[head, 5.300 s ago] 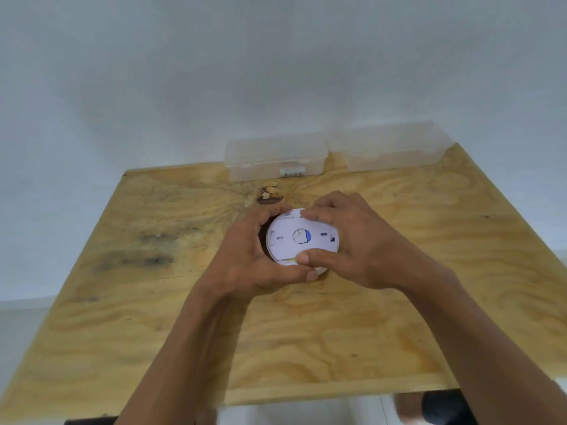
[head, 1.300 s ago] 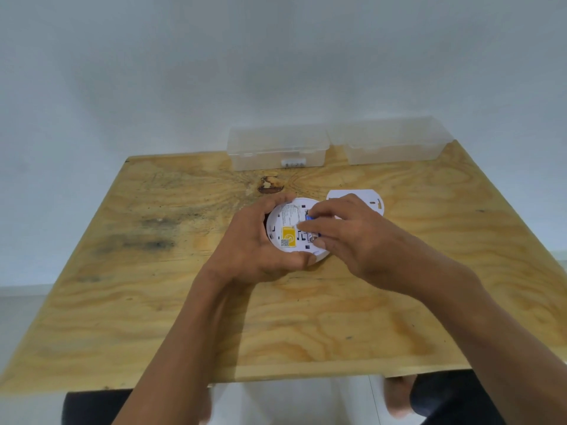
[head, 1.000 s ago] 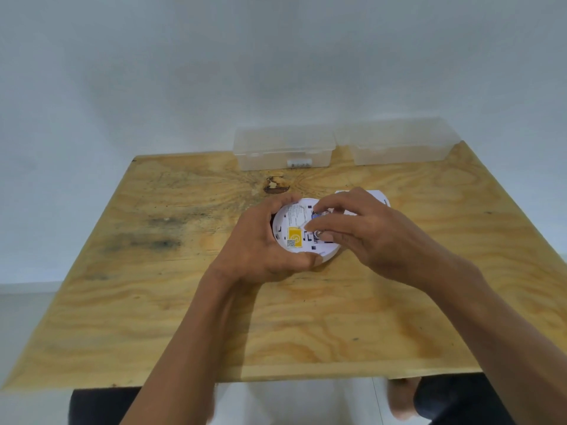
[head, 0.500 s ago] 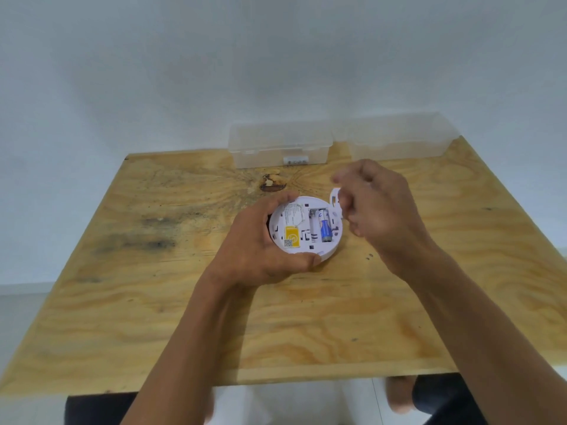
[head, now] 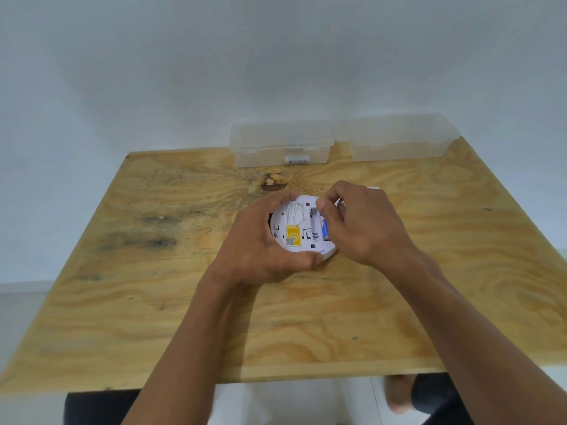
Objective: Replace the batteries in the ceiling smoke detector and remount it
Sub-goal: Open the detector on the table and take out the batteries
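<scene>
The white round smoke detector (head: 296, 233) lies back-up on the plywood table (head: 153, 302), showing a yellow sticker and the battery bay. My left hand (head: 257, 250) wraps around its left and near rim. A blue battery (head: 324, 230) lies in the bay's right slot; the slot beside it (head: 314, 228) looks pale and bare. My right hand (head: 360, 223) reaches in from the right, thumb and fingertips pinched at the blue battery's far end. A sliver of the white mounting plate (head: 373, 188) peeks out behind that hand.
Two clear plastic boxes stand against the wall at the table's back edge, one centre (head: 280, 145), one right (head: 399, 139). A dark knot (head: 273, 182) marks the wood just beyond the detector. A bare foot (head: 399, 394) shows under the table's near edge.
The mounting plate came off earlier and lies to the right. Half a second ago my right hand was lifted clear to the right; now it is back down on the battery bay.
</scene>
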